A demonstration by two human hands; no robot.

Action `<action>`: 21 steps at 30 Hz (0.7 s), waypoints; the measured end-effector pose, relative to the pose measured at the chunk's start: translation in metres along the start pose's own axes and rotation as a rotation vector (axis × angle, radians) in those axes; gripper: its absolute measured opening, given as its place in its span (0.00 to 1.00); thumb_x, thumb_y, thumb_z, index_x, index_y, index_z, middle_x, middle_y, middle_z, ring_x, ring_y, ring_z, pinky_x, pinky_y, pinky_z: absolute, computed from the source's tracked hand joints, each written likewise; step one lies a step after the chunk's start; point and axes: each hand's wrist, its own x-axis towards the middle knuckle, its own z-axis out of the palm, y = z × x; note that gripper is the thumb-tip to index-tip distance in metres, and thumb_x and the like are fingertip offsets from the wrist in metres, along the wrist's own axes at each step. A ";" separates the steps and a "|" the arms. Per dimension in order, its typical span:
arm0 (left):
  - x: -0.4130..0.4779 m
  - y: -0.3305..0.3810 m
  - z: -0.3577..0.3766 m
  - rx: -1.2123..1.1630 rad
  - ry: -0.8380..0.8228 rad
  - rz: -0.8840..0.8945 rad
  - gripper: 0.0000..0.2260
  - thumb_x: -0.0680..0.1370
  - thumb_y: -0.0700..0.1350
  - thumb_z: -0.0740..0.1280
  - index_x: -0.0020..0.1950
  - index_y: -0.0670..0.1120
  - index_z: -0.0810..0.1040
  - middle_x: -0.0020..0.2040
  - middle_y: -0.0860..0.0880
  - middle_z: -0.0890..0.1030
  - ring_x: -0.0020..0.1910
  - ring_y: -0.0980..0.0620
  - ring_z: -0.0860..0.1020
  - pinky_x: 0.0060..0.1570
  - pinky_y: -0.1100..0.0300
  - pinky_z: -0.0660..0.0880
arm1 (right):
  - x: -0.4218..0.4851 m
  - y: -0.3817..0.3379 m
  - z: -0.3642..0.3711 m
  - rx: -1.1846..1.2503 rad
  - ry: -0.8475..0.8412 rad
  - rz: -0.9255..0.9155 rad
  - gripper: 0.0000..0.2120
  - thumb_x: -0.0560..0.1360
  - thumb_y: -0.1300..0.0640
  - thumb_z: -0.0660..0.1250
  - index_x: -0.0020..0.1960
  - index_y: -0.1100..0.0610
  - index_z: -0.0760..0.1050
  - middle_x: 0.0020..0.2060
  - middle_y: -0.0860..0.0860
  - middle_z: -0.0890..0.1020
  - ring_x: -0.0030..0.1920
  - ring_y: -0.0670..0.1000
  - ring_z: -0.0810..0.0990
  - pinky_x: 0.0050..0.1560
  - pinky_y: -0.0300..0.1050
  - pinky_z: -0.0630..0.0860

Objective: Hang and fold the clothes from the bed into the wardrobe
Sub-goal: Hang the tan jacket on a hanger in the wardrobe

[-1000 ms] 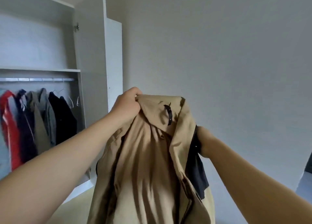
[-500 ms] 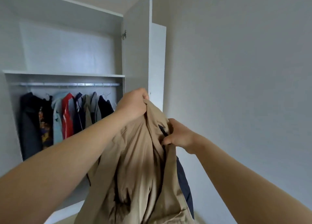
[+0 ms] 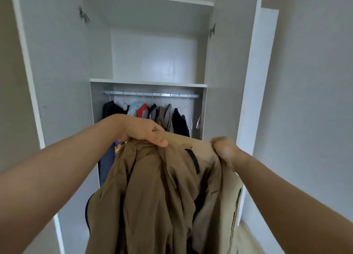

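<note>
Tan jacket [image 3: 162, 186] held up at chest height in front of the open wardrobe [image 3: 219, 100], hanging crumpled from its top edge, dark lining showing at the sides. Black hanging loop [image 3: 193, 160] sits at the collar, between the two hands.

Left hand [image 3: 143, 131]: palm down, fingers curled over a bunch of fabric at the collar's left end, thumb lying flat along the top. Right hand [image 3: 224, 148]: fist closed around the collar's right end, slightly blurred. Both forearms stretched forward and converging on the jacket.

Behind: rail [image 3: 150, 94] under a shelf [image 3: 149, 82], hung clothes [image 3: 164, 116] filling most of it, bare hangers [image 3: 197, 121] at the right end. Both doors swung wide.
</note>
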 end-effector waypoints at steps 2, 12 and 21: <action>0.006 -0.020 -0.012 0.011 0.085 -0.038 0.09 0.73 0.53 0.67 0.47 0.50 0.79 0.47 0.51 0.80 0.46 0.54 0.79 0.49 0.62 0.76 | 0.029 -0.005 0.030 -0.069 -0.066 -0.030 0.17 0.78 0.67 0.53 0.34 0.53 0.66 0.34 0.50 0.69 0.33 0.46 0.67 0.36 0.36 0.67; 0.059 -0.086 -0.084 0.579 0.603 -0.022 0.15 0.77 0.53 0.62 0.41 0.42 0.75 0.36 0.49 0.71 0.37 0.52 0.70 0.40 0.57 0.68 | 0.098 -0.041 0.124 -0.007 -0.245 -0.069 0.07 0.76 0.62 0.57 0.44 0.60 0.73 0.38 0.57 0.75 0.37 0.52 0.73 0.35 0.41 0.69; 0.095 -0.122 -0.150 -0.475 0.610 0.135 0.10 0.75 0.48 0.69 0.40 0.42 0.78 0.34 0.48 0.79 0.35 0.52 0.76 0.38 0.61 0.74 | 0.140 -0.079 0.202 0.310 -0.423 -0.315 0.11 0.78 0.54 0.62 0.60 0.50 0.72 0.52 0.45 0.79 0.51 0.42 0.78 0.45 0.30 0.73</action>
